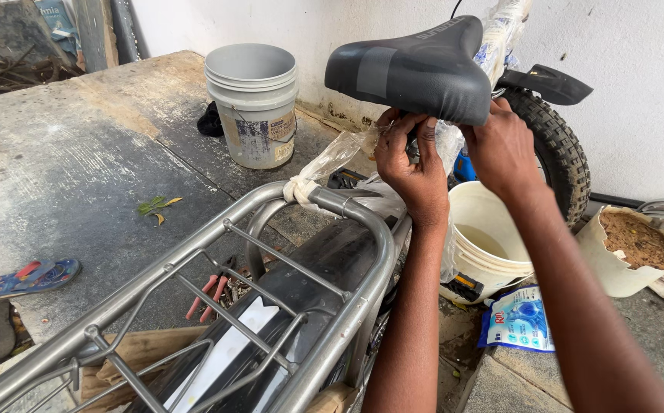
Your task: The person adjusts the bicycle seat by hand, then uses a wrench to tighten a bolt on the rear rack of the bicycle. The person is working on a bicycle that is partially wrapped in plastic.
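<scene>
Far out to the left of your left hand (pixel 412 164) a blue and red sandal (pixel 34 276) lies on the concrete slab (pixel 79 153), with a few fallen leaves (pixel 156 205) nearer in; beyond them, up and to the left of that hand, two stacked grey buckets (pixel 254 103) stand upright on the slab, a dark rag (pixel 211 121) just beside their base; below and to the left of your left forearm runs the silver rear rack (pixel 271 298) of the bicycle, its tubes crossing over the black mudguard (pixel 301 291), and a strip of clear plastic wrap (pixel 330 160) trails from the rack's front bend up to your fingers.

Your left hand is closed in a pinch under the black saddle (pixel 416 69), fingertips curled on the crumpled plastic at the saddle's underside; your right hand (pixel 504 153) sits just to the right of it, fingers tucked up beneath the saddle's rear edge, though whether they grip the plastic or the saddle itself you cannot tell; the saddle rests directly above both hands, touching them.

Below your right wrist stands a white bucket (pixel 493 245) with cloudy liquid in it; just beyond your right hand is the knobby rear tyre (pixel 561 160); lower right of your right forearm lies a blue sachet (pixel 519 317), and further right a broken white pot (pixel 630 248) filled with soil.
</scene>
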